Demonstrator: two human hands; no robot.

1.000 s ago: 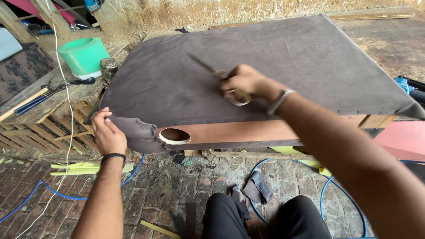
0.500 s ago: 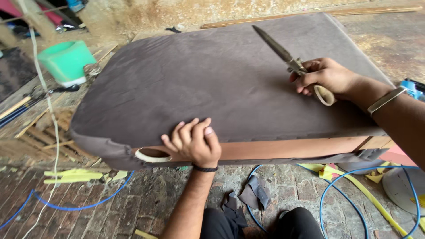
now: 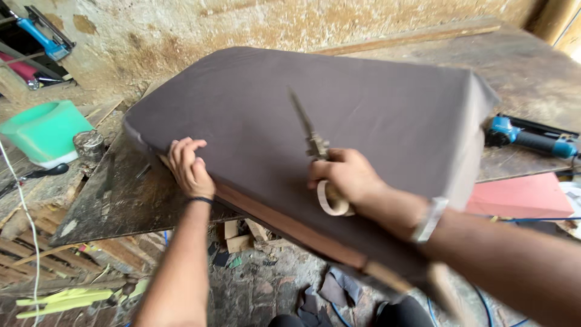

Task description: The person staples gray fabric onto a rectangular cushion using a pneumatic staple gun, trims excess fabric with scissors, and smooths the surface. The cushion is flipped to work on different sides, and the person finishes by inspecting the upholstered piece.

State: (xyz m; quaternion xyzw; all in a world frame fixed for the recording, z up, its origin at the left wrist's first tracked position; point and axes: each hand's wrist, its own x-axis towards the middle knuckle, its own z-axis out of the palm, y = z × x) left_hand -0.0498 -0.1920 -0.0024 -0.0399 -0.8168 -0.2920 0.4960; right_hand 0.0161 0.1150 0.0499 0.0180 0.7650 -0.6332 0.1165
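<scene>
A large cushion covered in dark brown fabric (image 3: 363, 103) lies on a wooden board (image 3: 284, 221) across a worktable. My left hand (image 3: 189, 166) presses on the cushion's near left edge, fingers curled over the fabric. My right hand (image 3: 345, 178) grips a pair of long scissors (image 3: 311, 142) by the pale handle loops, blades closed and pointing away over the cushion top. A dark band is on my left wrist and a pale band on my right.
A green plastic tub (image 3: 45, 130) and a small metal can (image 3: 89, 145) stand at the left. A blue power tool (image 3: 526, 139) lies at the right beside a red board (image 3: 520, 197). Wood scraps, fabric offcuts and blue cable lie on the brick floor below.
The cushion has turned, its left corner now nearer me. My left hand slid along the near edge. My right hand with the scissors moved from the far right to the middle.
</scene>
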